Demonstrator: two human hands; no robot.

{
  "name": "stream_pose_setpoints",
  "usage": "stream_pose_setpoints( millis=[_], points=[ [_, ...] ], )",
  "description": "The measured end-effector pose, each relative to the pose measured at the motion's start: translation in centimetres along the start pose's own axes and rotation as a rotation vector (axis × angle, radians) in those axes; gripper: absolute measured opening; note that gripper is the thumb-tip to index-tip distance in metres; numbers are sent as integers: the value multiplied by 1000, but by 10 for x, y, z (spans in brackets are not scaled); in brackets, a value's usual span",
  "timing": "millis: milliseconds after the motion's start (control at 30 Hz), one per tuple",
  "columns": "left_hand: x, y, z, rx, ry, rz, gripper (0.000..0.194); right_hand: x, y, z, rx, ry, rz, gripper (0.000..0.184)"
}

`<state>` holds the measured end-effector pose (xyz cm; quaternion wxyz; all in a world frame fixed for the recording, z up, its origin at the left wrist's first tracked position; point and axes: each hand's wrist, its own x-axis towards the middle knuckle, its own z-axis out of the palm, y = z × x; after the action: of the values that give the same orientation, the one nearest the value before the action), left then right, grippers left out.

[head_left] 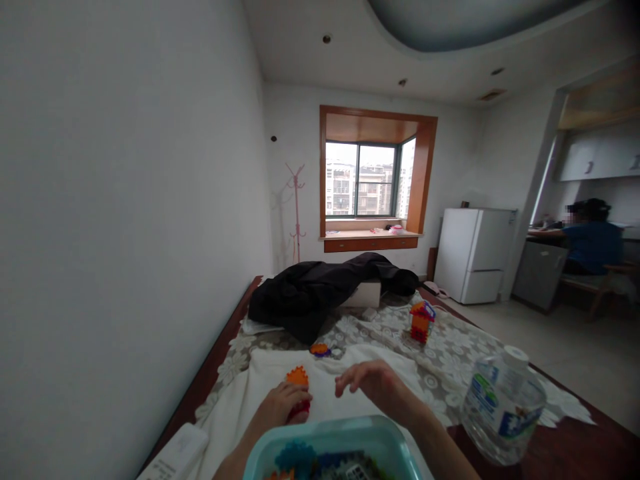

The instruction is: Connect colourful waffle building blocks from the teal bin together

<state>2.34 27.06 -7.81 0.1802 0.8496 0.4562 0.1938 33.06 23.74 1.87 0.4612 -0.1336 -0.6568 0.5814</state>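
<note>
My left hand (284,405) is closed over a small toy of interlocking plastic pieces on a white cloth (265,363). An orange toothed piece (298,375) stands up past its fingers, and a red piece (302,405) shows beneath them. To the right, my right hand (375,385) is held above the cloth with fingers apart and nothing in it. Right below both hands is a light blue plastic tub (327,430) holding loose pieces, blue, orange and grey among them. Beyond the hands lie an orange and purple piece (319,349) and a small built house (421,323).
A large clear plastic bottle (504,407) with a white cap stands at the right. A black garment (305,293) and a white box (367,295) lie at the back of the table. A white boxy object (177,453) is at front left. A person (593,240) sits far right.
</note>
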Motion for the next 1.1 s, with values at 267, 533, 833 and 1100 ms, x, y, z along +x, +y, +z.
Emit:
stream_pose_setpoints(
  millis=[267,533,833,1100],
  points=[
    [-7,10,-9,-219,137,-34,39,9,112,-20,-615,310,13,54],
    [4,-18,2,159,6,-65,75,6,135,-11,-847,157,22,51],
    [-38,-6,-48,-339,-154,-93,92,31,108,4,-971,55,-55,56],
    [-66,13,-94,-204,-341,-21,79,23,98,4,-853,30,16,57]
  ],
)
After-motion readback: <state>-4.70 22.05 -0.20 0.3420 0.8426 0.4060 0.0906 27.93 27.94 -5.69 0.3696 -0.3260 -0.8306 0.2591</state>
